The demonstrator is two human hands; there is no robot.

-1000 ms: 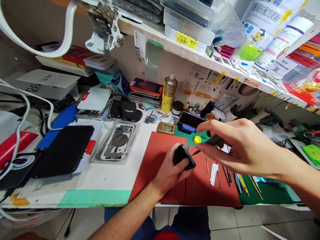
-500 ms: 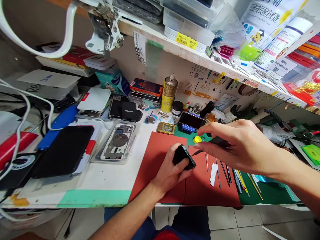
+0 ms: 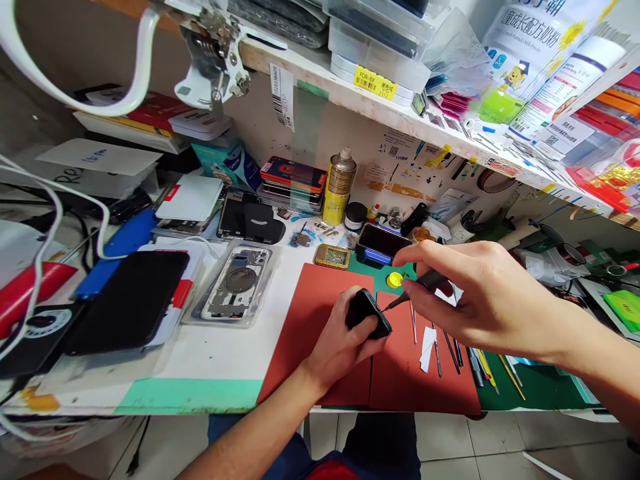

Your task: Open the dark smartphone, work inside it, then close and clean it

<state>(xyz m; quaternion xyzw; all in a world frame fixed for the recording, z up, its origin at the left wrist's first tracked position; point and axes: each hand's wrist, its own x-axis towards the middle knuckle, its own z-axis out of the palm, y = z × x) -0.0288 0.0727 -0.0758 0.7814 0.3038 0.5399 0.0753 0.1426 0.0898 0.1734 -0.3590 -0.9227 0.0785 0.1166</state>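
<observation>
My left hand (image 3: pixel 343 333) is wrapped round a black smartphone (image 3: pixel 361 313), holding it tilted above the red-brown mat (image 3: pixel 325 283) with its bottom edge turned to the right. In my right hand (image 3: pixel 465 287) is a dark screwdriver (image 3: pixel 425 283), pinched between thumb and fingers. Its thin tip meets or nearly meets the phone's bottom edge; whether they touch I cannot tell. Just beyond the tip lies a small yellow round container (image 3: pixel 395 279). Below my right hand, tweezers and picks (image 3: pixel 438 357) lie beside a white paper strip (image 3: pixel 427 348).
An opened phone housing (image 3: pixel 235 283) lies in a clear tray to the left, near a large black phone (image 3: pixel 129 303). A spray can (image 3: pixel 339 187) stands at the back. Overhead runs a loaded shelf (image 3: pixel 310 93). White cables (image 3: pixel 55 200) hang at far left.
The fingers of my right hand have shifted on the screwdriver, and more of its handle now shows. My left hand and the phone have stayed in place.
</observation>
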